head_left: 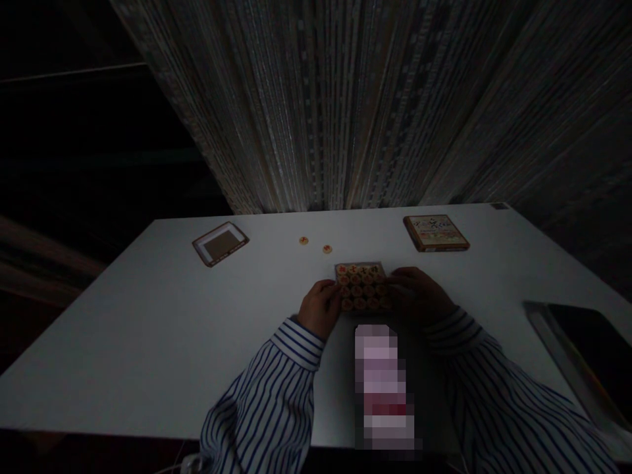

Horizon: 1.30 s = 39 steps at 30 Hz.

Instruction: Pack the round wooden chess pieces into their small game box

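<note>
Both hands, left [320, 308] and right [419, 294], are placed with fingers partly curled against opposite sides of the tray of round pieces [363, 288], right of centre. Two loose pieces [303, 241] are seen beyond it, on the bench [172, 342].

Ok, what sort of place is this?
Probably a room at home, though an office is possible: a white table against a patterned curtain, dim light, and a tray of round game pieces between the hands.
</note>
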Each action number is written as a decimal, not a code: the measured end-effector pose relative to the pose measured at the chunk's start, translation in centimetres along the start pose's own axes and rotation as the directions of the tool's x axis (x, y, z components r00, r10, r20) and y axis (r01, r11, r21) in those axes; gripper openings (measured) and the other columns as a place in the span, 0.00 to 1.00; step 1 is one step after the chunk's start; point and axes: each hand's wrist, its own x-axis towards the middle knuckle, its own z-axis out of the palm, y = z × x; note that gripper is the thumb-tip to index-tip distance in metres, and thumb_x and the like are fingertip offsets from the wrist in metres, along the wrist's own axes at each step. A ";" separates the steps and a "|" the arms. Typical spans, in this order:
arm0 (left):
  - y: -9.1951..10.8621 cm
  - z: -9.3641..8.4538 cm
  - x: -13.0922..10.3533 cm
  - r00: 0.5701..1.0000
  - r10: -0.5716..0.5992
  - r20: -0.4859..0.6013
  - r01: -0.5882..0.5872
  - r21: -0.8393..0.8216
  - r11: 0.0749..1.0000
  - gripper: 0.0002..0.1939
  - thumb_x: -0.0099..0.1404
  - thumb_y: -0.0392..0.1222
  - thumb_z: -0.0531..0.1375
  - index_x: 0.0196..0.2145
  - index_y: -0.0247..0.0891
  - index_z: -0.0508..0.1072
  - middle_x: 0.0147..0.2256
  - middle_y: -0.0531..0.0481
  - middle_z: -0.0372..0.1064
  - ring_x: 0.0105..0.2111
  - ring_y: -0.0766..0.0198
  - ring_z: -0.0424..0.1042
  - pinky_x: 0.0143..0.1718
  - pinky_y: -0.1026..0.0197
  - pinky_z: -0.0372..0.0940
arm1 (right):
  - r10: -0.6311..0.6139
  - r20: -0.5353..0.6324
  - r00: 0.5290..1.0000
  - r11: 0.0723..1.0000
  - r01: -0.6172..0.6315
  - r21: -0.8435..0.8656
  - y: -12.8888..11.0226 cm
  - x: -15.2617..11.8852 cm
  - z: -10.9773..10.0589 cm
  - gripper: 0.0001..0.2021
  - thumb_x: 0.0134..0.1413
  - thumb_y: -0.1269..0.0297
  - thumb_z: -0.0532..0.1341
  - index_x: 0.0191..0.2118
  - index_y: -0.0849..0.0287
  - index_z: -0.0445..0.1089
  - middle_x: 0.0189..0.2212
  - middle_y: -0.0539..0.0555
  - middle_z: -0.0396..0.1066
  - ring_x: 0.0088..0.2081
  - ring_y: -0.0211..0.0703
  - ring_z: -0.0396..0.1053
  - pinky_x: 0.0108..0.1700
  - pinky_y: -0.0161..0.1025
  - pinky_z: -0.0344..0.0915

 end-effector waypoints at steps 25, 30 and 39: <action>-0.1 0.0 0.0 1.000 0.009 -0.009 -0.009 -0.003 1.000 0.11 0.60 0.37 0.54 0.39 0.36 0.73 0.39 0.45 0.70 0.39 0.62 0.70 0.42 0.60 0.68 | 0.062 0.134 0.989 0.996 -0.053 -0.066 -0.2 -0.1 -0.1 0.12 0.50 0.59 0.56 0.37 0.56 0.73 0.38 0.58 0.70 0.40 0.47 0.67 0.39 0.44 0.67; 0.1 -0.1 0.1 1.000 -0.005 0.001 0.005 0.001 1.000 0.11 0.60 0.37 0.55 0.38 0.34 0.74 0.39 0.43 0.70 0.39 0.62 0.71 0.43 0.60 0.67 | 0.065 0.126 0.990 0.996 -0.056 -0.076 -0.3 0.0 0.1 0.13 0.49 0.59 0.56 0.36 0.58 0.73 0.38 0.59 0.70 0.38 0.47 0.68 0.38 0.45 0.67; -0.2 0.0 0.0 1.000 0.007 -0.014 -0.007 -0.018 1.000 0.11 0.59 0.36 0.55 0.39 0.36 0.73 0.39 0.45 0.70 0.39 0.62 0.71 0.43 0.59 0.68 | 0.199 0.094 0.975 0.980 -0.197 -0.032 -1.4 0.2 -1.0 0.13 0.51 0.61 0.54 0.38 0.57 0.72 0.35 0.56 0.73 0.33 0.43 0.70 0.35 0.41 0.69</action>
